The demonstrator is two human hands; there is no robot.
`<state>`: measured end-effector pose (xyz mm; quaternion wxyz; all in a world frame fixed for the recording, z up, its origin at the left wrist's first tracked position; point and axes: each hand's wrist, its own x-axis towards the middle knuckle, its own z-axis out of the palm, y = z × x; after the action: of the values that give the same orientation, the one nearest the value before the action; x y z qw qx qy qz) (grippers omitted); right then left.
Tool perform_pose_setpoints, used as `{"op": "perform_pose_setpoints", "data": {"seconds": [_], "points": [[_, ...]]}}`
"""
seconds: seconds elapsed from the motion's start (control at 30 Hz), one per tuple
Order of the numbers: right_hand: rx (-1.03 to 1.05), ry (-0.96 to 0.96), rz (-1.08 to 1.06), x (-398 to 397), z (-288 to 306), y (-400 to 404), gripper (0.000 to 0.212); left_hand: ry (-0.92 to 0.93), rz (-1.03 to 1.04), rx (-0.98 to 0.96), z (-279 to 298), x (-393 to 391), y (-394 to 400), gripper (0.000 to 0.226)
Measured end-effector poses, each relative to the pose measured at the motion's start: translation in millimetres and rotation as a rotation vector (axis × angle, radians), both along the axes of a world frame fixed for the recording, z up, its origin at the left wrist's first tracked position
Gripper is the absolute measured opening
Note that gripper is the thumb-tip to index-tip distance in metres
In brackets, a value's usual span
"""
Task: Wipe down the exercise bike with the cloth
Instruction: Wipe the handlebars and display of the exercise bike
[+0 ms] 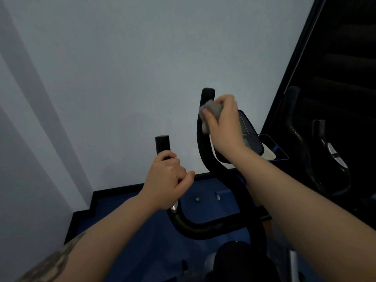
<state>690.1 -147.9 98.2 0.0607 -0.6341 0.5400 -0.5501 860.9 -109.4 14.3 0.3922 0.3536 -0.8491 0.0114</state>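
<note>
At the bottom of the frame two bare forearms reach up from the lower corners, the one at lower left marked with a dark tattoo. Between them, low and right of centre, sits the dark rounded body of the exercise bike (242, 259), with the black U-shaped handlebar (203, 228) curving above it. The blue floor (126, 237) shows beneath and to the left of the bar, edged by a black skirting strip (114, 190) along the foot of the wall. Left of centre, the left hand (166, 180) has its fingers curled round the left handlebar grip (162, 146), whose black foam end stands up above the knuckles; a small silver sensor plate shows just below the hand. Higher and to the right of centre, the right hand (222, 127) clutches a bunched grey cloth (211, 112) and presses it against the upper part of the right handlebar grip (206, 98), fingers wrapped over the cloth and thumb on its near side; the hand is slightly blurred. Just right of that hand, the dark console (249, 133) of the bike is partly hidden by the wrist. At the right edge of the frame a dark mirror (335, 78) in a black frame shows a dim reflection of handlebars. Behind everything, the pale grey wall (122, 68) fills the upper and left parts of the frame.
</note>
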Motion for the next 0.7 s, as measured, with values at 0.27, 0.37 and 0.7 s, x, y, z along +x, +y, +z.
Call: {"op": "perform_pose_setpoints", "data": {"seconds": [0.27,0.37,0.7], "points": [[0.211,0.207,0.030,0,-19,7,0.028,0.000,0.012,0.007,-1,0,0,0.056],[0.454,0.095,0.289,-35,-41,39,0.018,-0.002,0.017,-0.017,-1,1,-3,0.056],[0.405,0.073,0.180,-53,-58,100,0.020,-0.025,0.130,0.071,2,-9,10,0.057]]}}
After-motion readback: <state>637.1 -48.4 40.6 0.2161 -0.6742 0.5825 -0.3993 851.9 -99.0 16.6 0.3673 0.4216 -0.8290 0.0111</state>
